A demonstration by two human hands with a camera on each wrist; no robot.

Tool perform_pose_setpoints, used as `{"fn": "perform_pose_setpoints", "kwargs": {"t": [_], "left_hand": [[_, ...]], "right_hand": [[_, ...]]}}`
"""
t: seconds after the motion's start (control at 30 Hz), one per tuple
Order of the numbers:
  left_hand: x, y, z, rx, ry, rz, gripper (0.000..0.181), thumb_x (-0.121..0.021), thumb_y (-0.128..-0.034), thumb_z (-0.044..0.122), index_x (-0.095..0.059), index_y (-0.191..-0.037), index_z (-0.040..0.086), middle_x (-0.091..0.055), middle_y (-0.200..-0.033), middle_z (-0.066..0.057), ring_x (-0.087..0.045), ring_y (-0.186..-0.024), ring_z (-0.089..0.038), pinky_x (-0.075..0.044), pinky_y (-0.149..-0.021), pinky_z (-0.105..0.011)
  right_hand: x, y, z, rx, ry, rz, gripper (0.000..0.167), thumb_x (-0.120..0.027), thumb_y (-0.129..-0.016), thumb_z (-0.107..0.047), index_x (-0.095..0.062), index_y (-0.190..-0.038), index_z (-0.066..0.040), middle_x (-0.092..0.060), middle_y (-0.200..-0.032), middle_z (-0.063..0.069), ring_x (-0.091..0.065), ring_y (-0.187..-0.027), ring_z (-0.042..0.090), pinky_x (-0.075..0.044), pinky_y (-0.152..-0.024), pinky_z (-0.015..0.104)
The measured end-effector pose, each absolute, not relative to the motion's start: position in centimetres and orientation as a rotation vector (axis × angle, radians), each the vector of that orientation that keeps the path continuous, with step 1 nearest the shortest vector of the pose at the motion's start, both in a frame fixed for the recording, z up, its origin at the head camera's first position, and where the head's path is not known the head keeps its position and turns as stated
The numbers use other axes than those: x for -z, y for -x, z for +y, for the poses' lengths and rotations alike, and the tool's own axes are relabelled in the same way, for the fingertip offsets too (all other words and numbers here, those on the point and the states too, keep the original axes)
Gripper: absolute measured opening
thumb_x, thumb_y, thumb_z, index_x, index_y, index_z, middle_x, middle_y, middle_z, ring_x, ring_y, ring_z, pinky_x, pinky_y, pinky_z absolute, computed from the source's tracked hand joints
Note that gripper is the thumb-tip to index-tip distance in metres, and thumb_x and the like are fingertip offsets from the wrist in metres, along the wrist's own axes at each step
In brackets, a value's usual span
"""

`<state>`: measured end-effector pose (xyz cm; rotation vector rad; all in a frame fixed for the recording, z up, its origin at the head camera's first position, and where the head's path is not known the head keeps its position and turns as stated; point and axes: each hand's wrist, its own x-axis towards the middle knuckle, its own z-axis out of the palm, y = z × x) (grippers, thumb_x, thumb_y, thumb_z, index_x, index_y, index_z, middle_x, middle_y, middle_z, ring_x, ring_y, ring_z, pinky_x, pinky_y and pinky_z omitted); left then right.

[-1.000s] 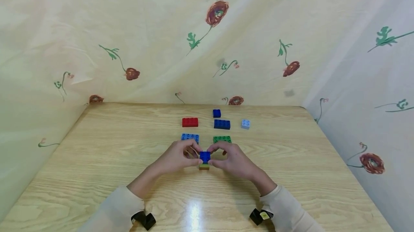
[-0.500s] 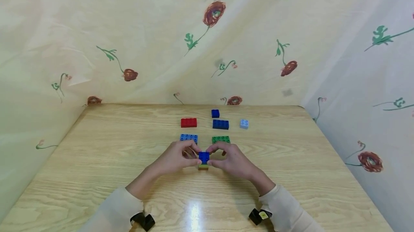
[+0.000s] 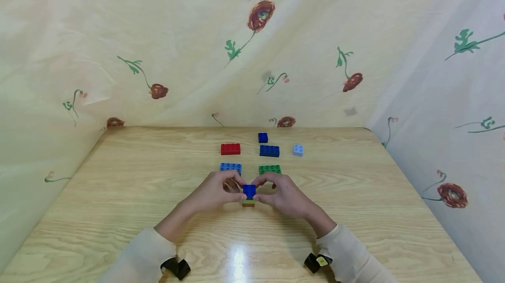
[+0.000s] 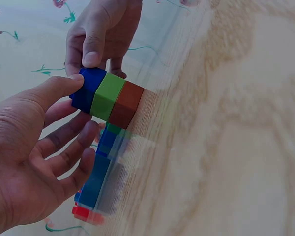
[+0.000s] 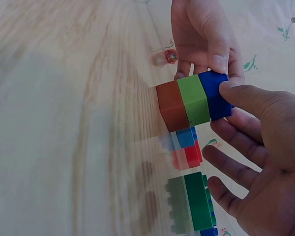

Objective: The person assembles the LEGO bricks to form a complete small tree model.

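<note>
With our left hand (image 3: 217, 191) and right hand (image 3: 285, 194) pinching the top blue block (image 3: 249, 191), we should press evenly, keeping the stack (image 4: 108, 97) square to the far edge of the tabletop (image 3: 138, 177).

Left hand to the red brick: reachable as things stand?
Probably yes, but not without letting go: the left hand and right hand both pinch the stack's top brick. Between it and the red brick lies a low blue brick, likely easy to reach over.

loose bricks (image 3: 230, 149): 6 | stacked bricks (image 3: 249, 191): 3 | hands (image 3: 215, 193) (image 3: 285, 194): 2
</note>
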<state>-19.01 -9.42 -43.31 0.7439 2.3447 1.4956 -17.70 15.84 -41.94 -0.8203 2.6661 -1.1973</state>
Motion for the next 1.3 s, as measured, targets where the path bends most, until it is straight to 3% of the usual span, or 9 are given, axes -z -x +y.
{"fn": "perform_pose_setpoints", "kwargs": {"t": [0.5, 0.97, 1.13, 1.3], "left_hand": [[43.1, 19.0, -9.4, -1.449, -0.78, 2.391, 0.019, -0.082, -0.0901, 0.023, -0.071, -0.105, 0.018, -0.074, -0.101, -0.002, -0.07, -0.09, -0.014, -0.059, -0.077, -0.025], [42.9, 19.6, -9.3, -1.379, -0.813, 2.43, 0.027, -0.078, -0.0937, 0.031, -0.068, -0.115, 0.018, -0.073, -0.107, 0.002, -0.069, -0.093, -0.012, -0.058, -0.081, -0.027], [42.1, 20.8, -9.9, -1.36, -0.837, 2.503, 0.038, -0.076, -0.0946, 0.03, -0.065, -0.126, 0.011, -0.071, -0.118, -0.005, -0.067, -0.099, -0.014, -0.056, -0.085, -0.027], [41.5, 22.2, -10.5, -1.354, -0.829, 2.585, 0.036, -0.078, -0.0928, 0.025, -0.067, -0.123, 0.008, -0.072, -0.115, -0.008, -0.066, -0.102, -0.021, -0.058, -0.088, -0.034]], "right_hand": [[42.5, 17.5, 15.8, 1.142, 0.91, 2.756, 0.028, -0.079, -0.093, -0.024, -0.07, -0.119, -0.017, -0.072, -0.116, -0.003, -0.065, -0.112, 0.018, -0.055, -0.096, 0.05], [42.5, 18.1, 16.0, 1.157, 0.846, 2.733, 0.029, -0.077, -0.094, -0.026, -0.07, -0.121, -0.019, -0.072, -0.117, -0.006, -0.064, -0.112, 0.017, -0.053, -0.091, 0.042], [42.2, 18.3, 16.0, 1.149, 0.879, 2.728, 0.029, -0.077, -0.094, -0.026, -0.07, -0.121, -0.018, -0.072, -0.117, -0.005, -0.065, -0.111, 0.017, -0.054, -0.09, 0.04], [42.0, 18.3, 16.0, 1.157, 0.861, 2.703, 0.029, -0.077, -0.094, -0.025, -0.07, -0.121, -0.017, -0.072, -0.117, -0.005, -0.065, -0.112, 0.019, -0.053, -0.091, 0.041]]}}
